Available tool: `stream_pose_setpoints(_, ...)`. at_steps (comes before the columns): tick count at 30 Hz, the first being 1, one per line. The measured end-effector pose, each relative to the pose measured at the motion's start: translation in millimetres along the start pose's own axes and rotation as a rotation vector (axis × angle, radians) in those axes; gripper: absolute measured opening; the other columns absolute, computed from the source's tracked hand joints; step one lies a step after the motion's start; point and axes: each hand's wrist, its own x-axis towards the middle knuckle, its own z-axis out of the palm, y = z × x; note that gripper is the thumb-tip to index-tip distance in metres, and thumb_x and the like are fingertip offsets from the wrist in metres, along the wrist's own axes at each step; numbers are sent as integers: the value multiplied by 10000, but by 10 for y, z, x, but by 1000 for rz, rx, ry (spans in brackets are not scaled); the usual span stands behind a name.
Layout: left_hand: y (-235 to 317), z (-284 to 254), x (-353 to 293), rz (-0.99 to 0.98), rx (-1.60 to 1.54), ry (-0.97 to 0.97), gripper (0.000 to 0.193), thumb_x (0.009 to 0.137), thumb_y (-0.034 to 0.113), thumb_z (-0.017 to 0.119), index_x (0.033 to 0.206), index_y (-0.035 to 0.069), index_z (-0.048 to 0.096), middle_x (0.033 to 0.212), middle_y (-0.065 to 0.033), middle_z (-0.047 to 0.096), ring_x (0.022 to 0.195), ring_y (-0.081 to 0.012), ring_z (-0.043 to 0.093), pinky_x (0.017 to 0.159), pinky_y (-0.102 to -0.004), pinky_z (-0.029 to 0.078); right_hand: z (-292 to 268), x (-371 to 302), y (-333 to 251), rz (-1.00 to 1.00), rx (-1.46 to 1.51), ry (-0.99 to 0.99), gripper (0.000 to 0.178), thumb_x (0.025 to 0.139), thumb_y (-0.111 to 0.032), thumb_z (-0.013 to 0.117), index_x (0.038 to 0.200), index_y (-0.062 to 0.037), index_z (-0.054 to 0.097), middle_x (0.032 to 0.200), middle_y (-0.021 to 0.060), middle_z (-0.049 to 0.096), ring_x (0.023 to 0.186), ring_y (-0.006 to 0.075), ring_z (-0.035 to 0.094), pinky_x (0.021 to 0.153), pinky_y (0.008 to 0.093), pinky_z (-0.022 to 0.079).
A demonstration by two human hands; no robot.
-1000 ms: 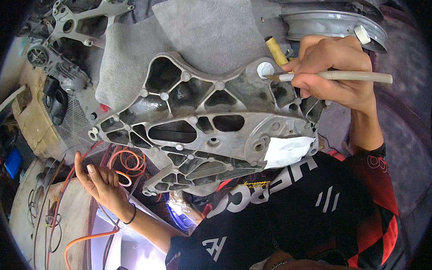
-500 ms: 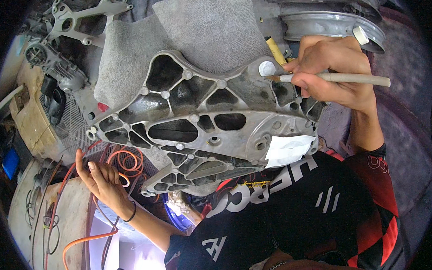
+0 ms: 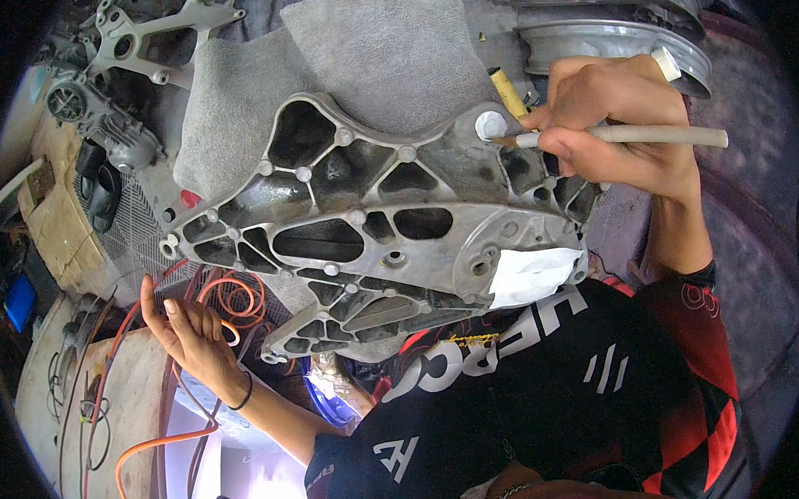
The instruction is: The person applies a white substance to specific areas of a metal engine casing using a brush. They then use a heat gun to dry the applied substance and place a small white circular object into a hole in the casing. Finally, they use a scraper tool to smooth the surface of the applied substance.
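- Ribbed metal casting (image 3: 426, 253): located in front of the torso; long axis runs roughly left to right across the view; its right end is nearer the right hand.
- Right hand (image 3: 621, 119): above the casting's right end; thumb and fingers are clamped on the brush.
- Left hand (image 3: 189, 339): well apart from the brush, near the casting's lower left end; fingers are extended and apart, holding nothing visible.
- Brush (image 3: 657, 135): long axis lies nearly level; tip points left from the grip, handle end points right.
- White disc (image 3: 490, 126): on the casting's upper right part, left of the right-hand grip; the brush tip is at its lower right edge. Contact cannot be confirmed.
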Motion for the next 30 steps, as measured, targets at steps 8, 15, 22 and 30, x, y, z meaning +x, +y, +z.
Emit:
stream_pose_setpoints(8, -17, -22, -1, 1, -18, -13, 430, 1013, 159, 462, 1418, 68, 349, 623, 57, 300, 470, -6, 230, 389, -172, 212, 2, 134, -35, -13, 17, -57, 124, 799, -54, 705, 703, -15, 638, 567, 53, 605, 494, 161, 571, 494, 276, 407)
stream_pose_setpoints(15, -28, -24, -6, 1, -5, 3, 425, 1015, 169, 462, 1415, 73, 356, 618, 56, 311, 460, -3, 237, 382, -163, 221, -35, 177, 18, 63, 114, -96, 106, 837, -81, 672, 777, -1, 635, 568, 53, 602, 481, 137, 532, 507, 275, 388)
stream_pose_setpoints(22, -47, -44, -2, -8, -2, 5, 424, 1013, 174, 467, 1413, 76, 363, 611, 58, 307, 464, -5, 235, 390, -164, 218, -28, 139, 94, 113, 185, -41, 149, 875, -98, 650, 767, -16, 589, 556, 48, 577, 482, 102, 524, 472, 249, 375)
stream_pose_setpoints(30, -6, 60, -10, -18, 3, 48, 413, 1017, 142, 451, 1403, 37, 351, 584, 54, 295, 448, -6, 222, 356, -176, 212, -8, 74, 129, 232, 266, 31, 177, 910, -96, 611, 765, -30, 534, 575, 38, 564, 483, 51, 515, 491, 214, 442)
